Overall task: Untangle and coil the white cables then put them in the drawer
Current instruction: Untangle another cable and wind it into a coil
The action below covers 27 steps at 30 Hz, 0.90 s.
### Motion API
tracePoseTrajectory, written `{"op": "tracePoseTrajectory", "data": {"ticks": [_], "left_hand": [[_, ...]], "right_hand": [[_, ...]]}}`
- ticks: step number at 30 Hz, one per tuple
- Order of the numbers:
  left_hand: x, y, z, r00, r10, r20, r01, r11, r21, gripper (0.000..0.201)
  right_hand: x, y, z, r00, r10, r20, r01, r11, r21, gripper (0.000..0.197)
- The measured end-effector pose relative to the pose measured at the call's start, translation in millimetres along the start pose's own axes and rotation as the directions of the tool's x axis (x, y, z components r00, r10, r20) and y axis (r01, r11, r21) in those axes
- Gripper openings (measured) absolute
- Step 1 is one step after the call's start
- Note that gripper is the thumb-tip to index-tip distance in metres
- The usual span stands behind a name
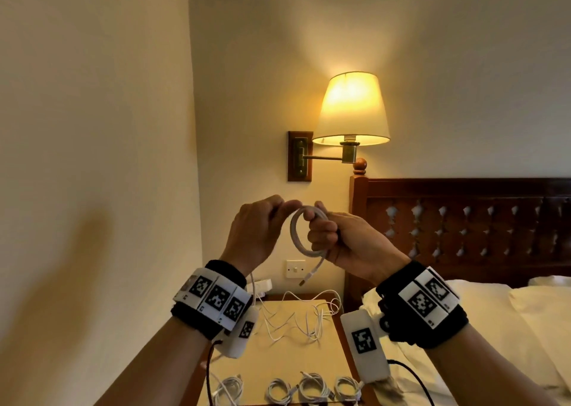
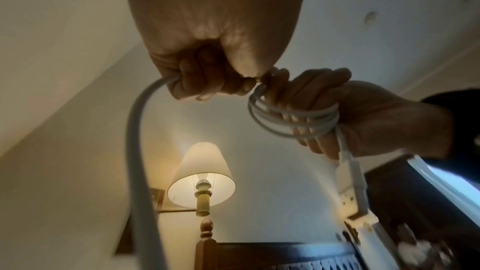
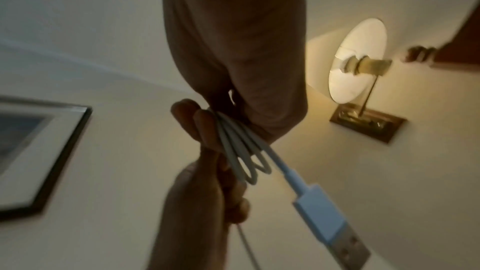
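Note:
Both hands are raised above the bedside table. My right hand (image 1: pixel 324 235) grips a coil of white cable (image 1: pixel 298 235), its loops wrapped round the fingers (image 2: pixel 298 114). The coil's USB plug (image 1: pixel 304 279) dangles below it, large in the right wrist view (image 3: pixel 330 223). My left hand (image 1: pixel 262 223) pinches the free run of the same cable (image 2: pixel 135 151) just left of the coil. That run drops past the left wrist toward a tangle of loose white cables (image 1: pixel 306 319) on the table. Several coiled cables (image 1: pixel 312 388) lie in a row at the table's near edge. No drawer is in view.
The bedside table (image 1: pixel 278 356) stands in the corner between the left wall and the bed (image 1: pixel 494 328) with its dark wooden headboard (image 1: pixel 463 220). A lit wall lamp (image 1: pixel 352 111) hangs above. A wall switch (image 1: pixel 295 269) and a white charger (image 1: pixel 261 285) sit behind the table.

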State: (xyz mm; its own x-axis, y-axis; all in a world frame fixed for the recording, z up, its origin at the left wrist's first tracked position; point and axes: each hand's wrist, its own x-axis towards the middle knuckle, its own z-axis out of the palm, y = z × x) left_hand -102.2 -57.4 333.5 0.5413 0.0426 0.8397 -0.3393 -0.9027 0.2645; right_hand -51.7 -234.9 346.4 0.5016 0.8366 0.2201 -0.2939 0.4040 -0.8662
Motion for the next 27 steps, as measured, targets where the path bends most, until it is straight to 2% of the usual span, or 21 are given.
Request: {"op": "tracePoseTrajectory", "data": {"ticks": [4, 6, 8, 10, 11, 12, 13, 14, 15, 18, 20, 22, 25, 27], "left_hand": [[-13, -18, 6, 1.0, 0.026, -0.003, -0.026, 0.995, -0.097, 0.035], [-25, -27, 10, 1.0, 0.025, -0.017, -0.026, 0.992, -0.121, 0.033], [-42, -40, 15, 1.0, -0.026, 0.004, 0.026, 0.991, -0.134, 0.031], [-63, -46, 19, 0.987, -0.1, 0.128, 0.116, 0.986, -0.119, 0.031], [-72, -44, 22, 0.966, -0.112, 0.234, 0.132, 0.989, -0.073, 0.032], [-78, -35, 23, 0.931, -0.092, 0.353, 0.097, 0.995, 0.004, 0.032], [-79, -20, 23, 0.89, -0.046, 0.453, 0.009, 0.997, 0.082, 0.032], [-78, -4, 21, 0.86, 0.013, 0.51, -0.092, 0.987, 0.129, 0.033], [-72, 12, 18, 0.85, 0.073, 0.522, -0.166, 0.977, 0.132, 0.035], [-46, 45, 1, 0.901, 0.223, 0.372, -0.257, 0.965, 0.044, 0.034], [-30, 50, -6, 0.932, 0.269, 0.244, -0.287, 0.957, 0.043, 0.03], [-20, 46, -8, 0.94, 0.296, 0.172, -0.316, 0.944, 0.099, 0.033], [-8, 34, -8, 0.952, 0.292, 0.096, -0.303, 0.945, 0.125, 0.041], [-2, 26, -8, 0.973, 0.218, 0.076, -0.224, 0.97, 0.093, 0.043]], "right_hand": [[0, -6, -4, 0.998, 0.041, 0.053, -0.051, 0.977, 0.206, 0.037], [0, -14, -7, 0.999, 0.013, 0.042, -0.024, 0.958, 0.287, 0.036], [-1, -29, -11, 0.999, -0.041, -0.028, 0.048, 0.948, 0.315, 0.037], [-2, -41, -12, 0.989, -0.098, -0.115, 0.121, 0.97, 0.212, 0.037], [-2, -43, -11, 0.978, -0.132, -0.159, 0.15, 0.982, 0.112, 0.036], [0, -41, -11, 0.965, -0.166, -0.202, 0.168, 0.986, -0.006, 0.035], [3, -37, -10, 0.953, -0.195, -0.232, 0.17, 0.978, -0.122, 0.034], [7, -31, -9, 0.945, -0.217, -0.243, 0.16, 0.959, -0.235, 0.033], [10, -24, -8, 0.942, -0.237, -0.235, 0.146, 0.926, -0.349, 0.032], [16, -9, -7, 0.944, -0.276, -0.18, 0.101, 0.764, -0.638, 0.033], [14, -4, -6, 0.948, -0.273, -0.162, 0.077, 0.692, -0.718, 0.037], [11, -3, -4, 0.954, -0.273, -0.126, 0.084, 0.643, -0.762, 0.041], [4, -6, -3, 0.975, -0.204, -0.088, 0.068, 0.65, -0.757, 0.039], [2, -8, -2, 0.987, -0.136, -0.086, 0.033, 0.69, -0.723, 0.036]]}}
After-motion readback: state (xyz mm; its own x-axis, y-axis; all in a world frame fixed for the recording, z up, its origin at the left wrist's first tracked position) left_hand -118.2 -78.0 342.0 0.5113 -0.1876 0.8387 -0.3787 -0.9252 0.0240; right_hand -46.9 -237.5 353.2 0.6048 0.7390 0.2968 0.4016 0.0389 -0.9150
